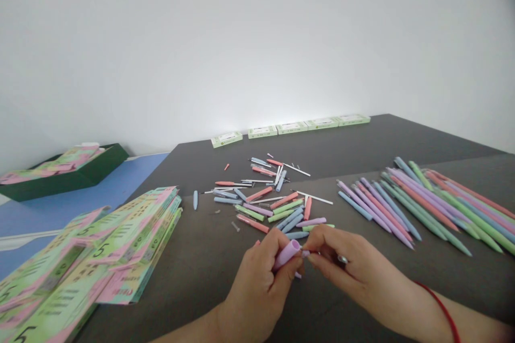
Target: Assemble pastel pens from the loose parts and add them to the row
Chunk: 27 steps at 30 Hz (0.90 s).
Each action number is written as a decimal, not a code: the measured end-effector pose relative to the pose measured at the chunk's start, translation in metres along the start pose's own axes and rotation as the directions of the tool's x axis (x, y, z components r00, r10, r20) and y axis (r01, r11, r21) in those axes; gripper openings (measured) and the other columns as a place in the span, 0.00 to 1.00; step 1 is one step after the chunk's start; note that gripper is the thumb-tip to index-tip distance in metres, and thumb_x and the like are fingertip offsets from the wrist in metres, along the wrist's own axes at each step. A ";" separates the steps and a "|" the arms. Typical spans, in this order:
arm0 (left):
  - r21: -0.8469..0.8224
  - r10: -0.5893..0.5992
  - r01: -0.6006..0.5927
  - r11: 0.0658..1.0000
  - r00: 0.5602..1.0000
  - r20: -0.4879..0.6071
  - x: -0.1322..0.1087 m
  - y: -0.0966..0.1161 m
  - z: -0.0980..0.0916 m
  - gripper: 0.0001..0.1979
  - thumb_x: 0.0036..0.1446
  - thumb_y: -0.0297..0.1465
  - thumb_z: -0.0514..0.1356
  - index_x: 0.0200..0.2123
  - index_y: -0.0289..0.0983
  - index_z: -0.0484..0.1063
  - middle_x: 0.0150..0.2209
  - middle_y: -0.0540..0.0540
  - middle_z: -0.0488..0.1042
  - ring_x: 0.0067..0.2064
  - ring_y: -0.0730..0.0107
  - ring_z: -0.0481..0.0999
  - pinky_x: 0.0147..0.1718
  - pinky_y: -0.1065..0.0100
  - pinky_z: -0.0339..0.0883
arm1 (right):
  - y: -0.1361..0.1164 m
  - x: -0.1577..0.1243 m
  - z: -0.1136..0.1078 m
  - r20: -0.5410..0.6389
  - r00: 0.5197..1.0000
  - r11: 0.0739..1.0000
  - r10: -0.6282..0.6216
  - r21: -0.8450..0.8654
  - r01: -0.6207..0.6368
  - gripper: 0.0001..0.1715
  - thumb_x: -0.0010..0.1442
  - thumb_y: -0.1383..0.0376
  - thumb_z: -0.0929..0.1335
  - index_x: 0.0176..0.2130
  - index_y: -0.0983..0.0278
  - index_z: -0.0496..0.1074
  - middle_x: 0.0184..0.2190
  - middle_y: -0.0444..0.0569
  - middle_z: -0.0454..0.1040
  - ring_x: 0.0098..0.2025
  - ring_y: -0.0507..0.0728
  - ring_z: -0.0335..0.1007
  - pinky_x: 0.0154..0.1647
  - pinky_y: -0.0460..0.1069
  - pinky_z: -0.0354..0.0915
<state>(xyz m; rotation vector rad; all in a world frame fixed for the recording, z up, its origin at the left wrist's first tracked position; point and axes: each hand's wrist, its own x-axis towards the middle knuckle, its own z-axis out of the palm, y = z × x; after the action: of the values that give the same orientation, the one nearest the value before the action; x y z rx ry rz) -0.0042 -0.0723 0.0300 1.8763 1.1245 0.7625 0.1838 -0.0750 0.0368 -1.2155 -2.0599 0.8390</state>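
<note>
Near the front of the dark table, my left hand (259, 281) is closed around a light purple pen barrel (287, 254), its open round end facing up and to the right. Just beside that end, my right hand (354, 265) pinches a small light purple pen part (306, 253). A small shiny piece (342, 259) shows at the curled fingers of the right hand; what it belongs to is hidden. Beyond both hands lie loose pen parts: a green barrel (285, 207), a red barrel (252, 223), a blue barrel (292, 222) and several white refills (316, 198).
Whole pens (420, 203) in several colours lie in a row on the right. Printed green and pink boxes (132, 230) are stacked at the left. A dark green tray (86, 174) holds more boxes on a blue surface. Pale green boxes (292, 127) line the back, before a white wall.
</note>
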 end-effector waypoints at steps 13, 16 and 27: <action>-0.266 0.000 0.020 0.964 0.997 0.075 0.006 0.006 -0.001 0.05 0.65 0.35 0.50 0.40 0.39 0.60 0.29 0.52 0.67 0.32 0.70 0.68 0.34 0.69 0.60 | 0.007 0.004 0.009 0.011 0.997 0.960 0.077 0.269 -0.078 0.05 0.62 0.66 0.63 0.33 0.61 0.66 0.26 0.43 0.70 0.27 0.51 0.62 0.29 0.46 0.57; -0.324 0.015 0.019 0.946 0.995 0.104 0.006 0.005 -0.006 0.09 0.66 0.36 0.47 0.45 0.39 0.59 0.29 0.51 0.68 0.31 0.71 0.66 0.34 0.69 0.58 | 0.015 0.008 0.012 0.038 0.988 0.878 0.148 0.456 -0.149 0.09 0.62 0.61 0.64 0.32 0.62 0.65 0.22 0.40 0.64 0.22 0.49 0.55 0.23 0.44 0.52; 0.011 -0.021 0.020 1.000 0.996 0.092 0.015 0.003 -0.029 0.09 0.65 0.35 0.48 0.34 0.38 0.62 0.29 0.53 0.64 0.31 0.71 0.63 0.30 0.71 0.54 | 0.019 0.013 0.004 0.116 0.963 0.543 0.242 0.807 -0.234 0.14 0.60 0.57 0.67 0.34 0.63 0.62 0.20 0.35 0.55 0.17 0.44 0.41 0.16 0.43 0.38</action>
<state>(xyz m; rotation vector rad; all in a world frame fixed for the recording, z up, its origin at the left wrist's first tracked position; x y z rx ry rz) -0.0198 -0.0502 0.0485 1.8857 1.0894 0.6534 0.1848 -0.0569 0.0220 -0.9251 -1.1786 1.6733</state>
